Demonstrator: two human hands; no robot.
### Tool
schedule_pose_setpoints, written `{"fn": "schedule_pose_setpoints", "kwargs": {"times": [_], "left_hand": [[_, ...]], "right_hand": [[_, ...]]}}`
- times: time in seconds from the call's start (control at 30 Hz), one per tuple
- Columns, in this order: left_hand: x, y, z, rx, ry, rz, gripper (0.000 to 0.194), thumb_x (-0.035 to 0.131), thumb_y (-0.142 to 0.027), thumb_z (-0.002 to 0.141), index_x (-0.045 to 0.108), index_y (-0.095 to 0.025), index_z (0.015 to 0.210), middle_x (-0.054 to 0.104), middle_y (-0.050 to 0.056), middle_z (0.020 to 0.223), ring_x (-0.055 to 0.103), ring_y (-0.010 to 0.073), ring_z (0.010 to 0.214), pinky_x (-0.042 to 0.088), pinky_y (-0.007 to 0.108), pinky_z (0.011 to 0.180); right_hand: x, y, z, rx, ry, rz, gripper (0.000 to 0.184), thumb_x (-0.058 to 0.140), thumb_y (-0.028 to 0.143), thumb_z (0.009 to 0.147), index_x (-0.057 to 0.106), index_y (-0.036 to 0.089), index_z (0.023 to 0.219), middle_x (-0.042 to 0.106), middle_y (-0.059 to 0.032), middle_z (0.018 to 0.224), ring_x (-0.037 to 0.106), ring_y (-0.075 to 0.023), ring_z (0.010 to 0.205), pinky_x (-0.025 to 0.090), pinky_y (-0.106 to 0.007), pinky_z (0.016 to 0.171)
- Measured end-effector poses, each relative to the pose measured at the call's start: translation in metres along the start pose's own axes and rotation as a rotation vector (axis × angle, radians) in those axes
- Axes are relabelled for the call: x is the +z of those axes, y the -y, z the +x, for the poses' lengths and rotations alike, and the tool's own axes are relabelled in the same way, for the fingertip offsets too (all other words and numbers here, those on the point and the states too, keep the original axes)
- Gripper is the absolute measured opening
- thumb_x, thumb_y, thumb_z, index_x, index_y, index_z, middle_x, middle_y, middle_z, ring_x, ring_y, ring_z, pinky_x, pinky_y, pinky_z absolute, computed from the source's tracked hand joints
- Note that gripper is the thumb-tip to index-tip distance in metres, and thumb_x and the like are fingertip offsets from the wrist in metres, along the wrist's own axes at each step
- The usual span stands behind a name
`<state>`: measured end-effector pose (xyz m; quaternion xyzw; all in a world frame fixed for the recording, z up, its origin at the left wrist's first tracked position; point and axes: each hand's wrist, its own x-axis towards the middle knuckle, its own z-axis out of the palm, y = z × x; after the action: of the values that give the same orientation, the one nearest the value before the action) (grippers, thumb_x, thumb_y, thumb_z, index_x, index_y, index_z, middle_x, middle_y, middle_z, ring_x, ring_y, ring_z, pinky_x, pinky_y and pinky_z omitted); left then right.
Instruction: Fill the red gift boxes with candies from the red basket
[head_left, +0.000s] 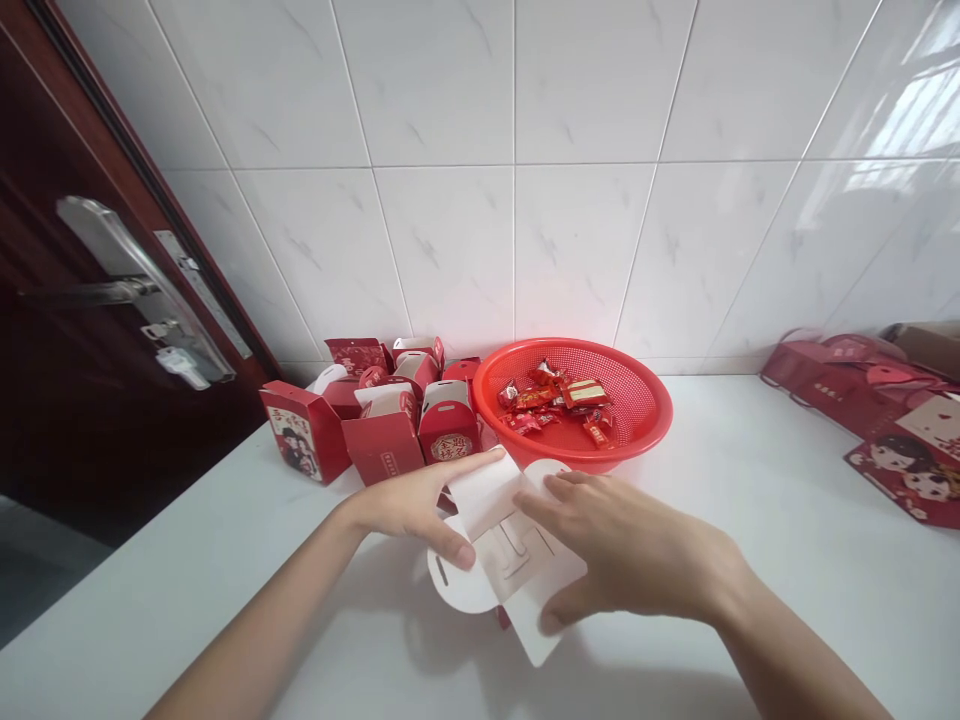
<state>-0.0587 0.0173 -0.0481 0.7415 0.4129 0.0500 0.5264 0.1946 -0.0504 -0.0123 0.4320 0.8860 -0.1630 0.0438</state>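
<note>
A small paper candy box (pixel 514 550) stands between my hands over the table, its white inner side showing and its flaps folded outward. My left hand (pixel 412 510) grips its left side, thumb on the rounded flap with the slot and a finger along the far flap. My right hand (pixel 630 540) is on its right side, fingers over the far right flap and thumb on the near flap. Just beyond, a red plastic basket (pixel 652 440) holds several red-wrapped candies (pixel 555 395). The printed outside of the box is mostly hidden.
Several red boxes (pixel 386 450) with open tops crowd the table (pixel 225 560) left of the basket. Flat red cartons and bags (pixel 855 385) lie at the far right. A tiled wall (pixel 442 250) rises behind; a dark door (pixel 67 330) with keys in its lock stands left.
</note>
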Motion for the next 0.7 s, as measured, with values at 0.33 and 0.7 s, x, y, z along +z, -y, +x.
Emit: {"fn": "schedule_pose_setpoints", "kwargs": {"times": [0.33, 0.7], "left_hand": [[0.004, 0.015, 0.016, 0.074, 0.016, -0.128, 0.129, 0.092, -0.045, 0.058, 0.018, -0.028, 0.163, 0.039, 0.011, 0.163, 0.041, 0.0335, 0.147, 0.039, 0.044, 0.117], [0.010, 0.006, 0.013, 0.102, -0.152, -0.170, 0.097, 0.084, -0.047, 0.072, 0.038, -0.025, 0.155, 0.046, 0.012, 0.157, 0.049, 0.0329, 0.139, 0.046, 0.043, 0.110]], "right_hand": [[-0.001, -0.009, 0.004, 0.012, 0.015, 0.031, 0.066, 0.080, 0.056, 0.075, 0.059, 0.021, 0.126, 0.063, -0.0119, 0.114, 0.062, -0.0322, 0.102, 0.048, -0.036, 0.075], [-0.019, -0.015, -0.010, -0.070, -0.099, 0.099, 0.041, 0.074, 0.039, 0.087, 0.065, 0.025, 0.123, 0.070, -0.0069, 0.114, 0.067, -0.0267, 0.102, 0.051, -0.034, 0.082]]}}
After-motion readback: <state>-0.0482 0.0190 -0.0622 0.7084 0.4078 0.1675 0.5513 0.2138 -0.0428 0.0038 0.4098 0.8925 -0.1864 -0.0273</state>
